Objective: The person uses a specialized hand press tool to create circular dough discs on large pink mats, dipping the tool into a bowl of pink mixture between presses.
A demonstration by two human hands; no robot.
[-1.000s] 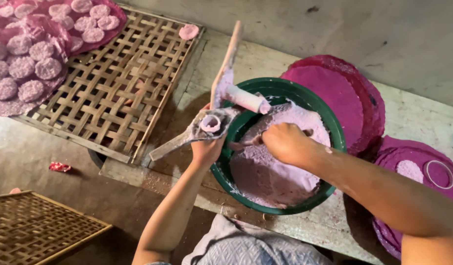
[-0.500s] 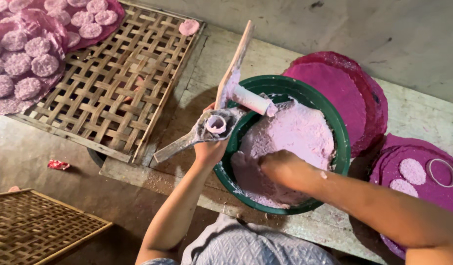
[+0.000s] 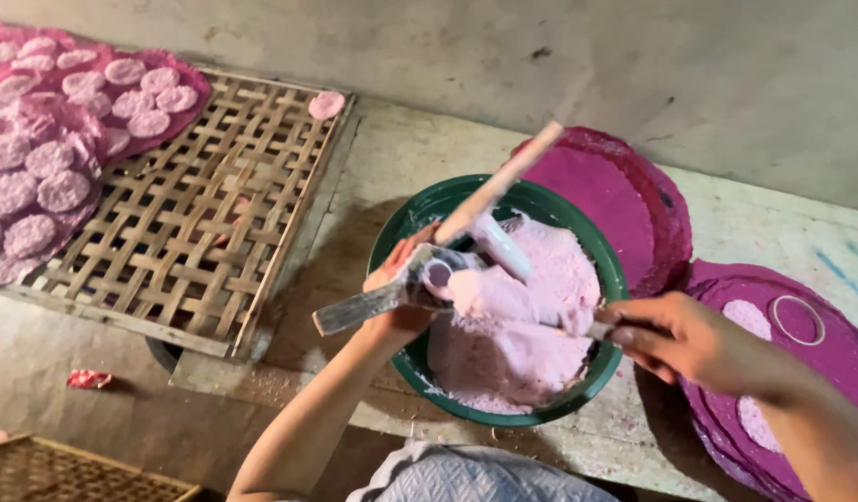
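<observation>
- A pale, stained plaster wall (image 3: 633, 65) is seen along the far edge.
- A rough concrete counter (image 3: 401, 158) is laid beneath it, dusted with powder.
- A worn grey floor (image 3: 94, 418) is seen below, lit dimly and evenly.

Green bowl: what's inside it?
The green bowl holds a mound of pale pink dough. A white pestle-like stick lies on it. The bowl's bottom is covered by the dough and cannot be seen.
</observation>
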